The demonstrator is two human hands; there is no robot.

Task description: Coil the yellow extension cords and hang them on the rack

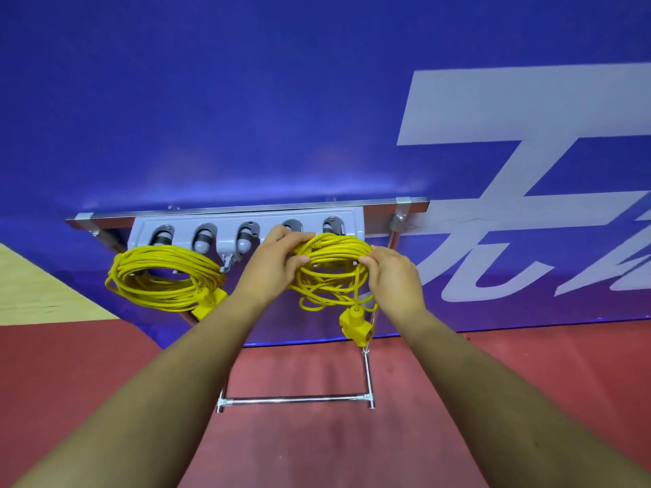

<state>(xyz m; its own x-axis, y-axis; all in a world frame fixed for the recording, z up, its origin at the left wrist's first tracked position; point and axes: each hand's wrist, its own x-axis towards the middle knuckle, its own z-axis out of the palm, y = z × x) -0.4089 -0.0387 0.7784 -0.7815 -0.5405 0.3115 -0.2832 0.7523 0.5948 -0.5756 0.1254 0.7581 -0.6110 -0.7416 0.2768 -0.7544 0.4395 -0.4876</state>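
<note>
My left hand (pixel 273 265) and right hand (pixel 391 276) grip opposite sides of a coiled cord (pixel 331 255) at the rack (pixel 225 220). Another coil (pixel 162 276) hangs beyond my left hand, with a bare peg (pixel 246 237) between.

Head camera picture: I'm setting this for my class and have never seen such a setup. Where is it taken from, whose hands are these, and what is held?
No machine: a camera worn on a person's head looks forward and down along their bare forearms. The left hand and right hand each grip a side of a coiled yellow extension cord, held at a grey hook rack on a metal stand before a blue banner. Its yellow socket end dangles below. Whether it sits on a hook is hidden. A second coiled cord hangs from the rack further left. Beneath is red floor.
</note>
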